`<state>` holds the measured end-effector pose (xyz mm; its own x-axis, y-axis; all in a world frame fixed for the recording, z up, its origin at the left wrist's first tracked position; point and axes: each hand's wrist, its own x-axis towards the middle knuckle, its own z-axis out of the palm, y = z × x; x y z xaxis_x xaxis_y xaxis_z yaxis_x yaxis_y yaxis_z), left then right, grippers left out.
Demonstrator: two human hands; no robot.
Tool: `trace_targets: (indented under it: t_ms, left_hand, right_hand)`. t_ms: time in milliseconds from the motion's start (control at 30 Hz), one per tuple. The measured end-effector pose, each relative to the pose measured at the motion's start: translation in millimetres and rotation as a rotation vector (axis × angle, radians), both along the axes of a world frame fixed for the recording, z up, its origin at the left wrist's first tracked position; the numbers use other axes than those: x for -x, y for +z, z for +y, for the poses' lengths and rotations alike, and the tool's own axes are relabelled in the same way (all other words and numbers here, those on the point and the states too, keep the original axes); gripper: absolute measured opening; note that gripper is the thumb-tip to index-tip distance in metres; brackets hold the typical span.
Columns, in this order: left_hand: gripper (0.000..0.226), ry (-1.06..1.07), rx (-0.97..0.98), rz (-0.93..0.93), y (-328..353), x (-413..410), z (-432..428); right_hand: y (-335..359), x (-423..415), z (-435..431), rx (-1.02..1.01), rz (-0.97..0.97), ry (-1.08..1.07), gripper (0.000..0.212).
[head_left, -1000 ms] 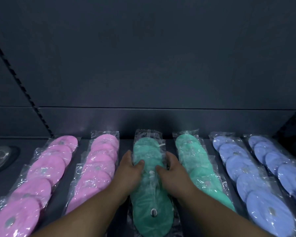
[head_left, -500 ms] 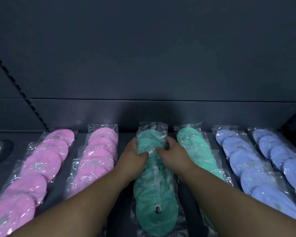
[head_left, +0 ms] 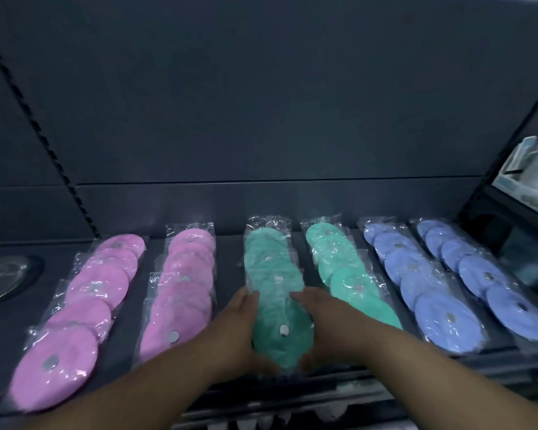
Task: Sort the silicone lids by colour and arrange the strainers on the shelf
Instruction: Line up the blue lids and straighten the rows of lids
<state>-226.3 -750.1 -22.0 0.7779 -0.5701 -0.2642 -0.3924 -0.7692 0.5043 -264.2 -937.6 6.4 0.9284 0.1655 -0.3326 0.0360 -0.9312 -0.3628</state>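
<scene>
Six clear-wrapped packs of round silicone lids lie side by side on a dark shelf [head_left: 229,259]: two pink packs [head_left: 100,283] [head_left: 187,274] at the left, two green in the middle, two blue packs [head_left: 416,274] [head_left: 479,268] at the right. My left hand [head_left: 233,330] and my right hand [head_left: 326,324] hold the near end of the left green pack [head_left: 274,274] from both sides, fingers along its edges, thumbs curled round its front. The second green pack [head_left: 339,265] lies just right of my right hand.
A round, shiny, wrapped item [head_left: 3,277], possibly a strainer, lies at the shelf's far left. Pale boxed goods [head_left: 528,175] stand in the neighbouring bay at the right. A dark back panel rises behind the packs. The shelf's front edge [head_left: 416,364] runs below my wrists.
Both hands slid back along the left green pack from its far half to its near end. The view tilted and shifted, showing more of the right bay.
</scene>
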Motion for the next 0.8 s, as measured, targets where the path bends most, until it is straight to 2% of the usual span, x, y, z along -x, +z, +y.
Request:
trace_targets:
  t_ms: [67,167,267,400,500,600,700,800]
  left_hand:
    - [0.126,-0.005,-0.064,-0.01,-0.1,8.2,-4.9]
    - [0.122,0.033,-0.072,-0.02,-2.5,9.1,-13.7]
    - [0.119,0.051,-0.053,-0.038,-3.0,13.4,-19.8]
    - [0.111,0.113,0.018,-0.06,1.0,27.7,-25.2]
    - [0.102,0.229,0.129,-0.128,3.3,43.6,-18.8]
    - [0.093,0.367,0.128,-0.225,6.5,63.3,5.1]
    - [0.087,0.524,0.122,-0.297,8.9,74.3,44.6]
    - [0.09,0.651,0.096,-0.267,11.5,74.1,82.8]
  right_hand:
    - [-5.7,5.5,6.2,0.067,-0.001,0.035,0.115]
    - [-3.2,10.7,7.2,0.073,-0.053,0.021,0.104]
    - [-3.3,12.0,-0.4,0.075,-0.075,0.019,0.089]
    - [-8.9,15.5,-9.2,0.061,-0.092,0.049,0.087]
    - [-9.9,21.1,-9.6,0.056,-0.178,0.031,0.087]
    - [-7.8,27.3,-0.8,0.012,-0.289,0.04,0.076]
    - [-9.2,32.6,18.2,-0.074,-0.311,0.074,0.068]
    - [-11.8,35.6,42.1,-0.156,-0.279,0.101,0.066]
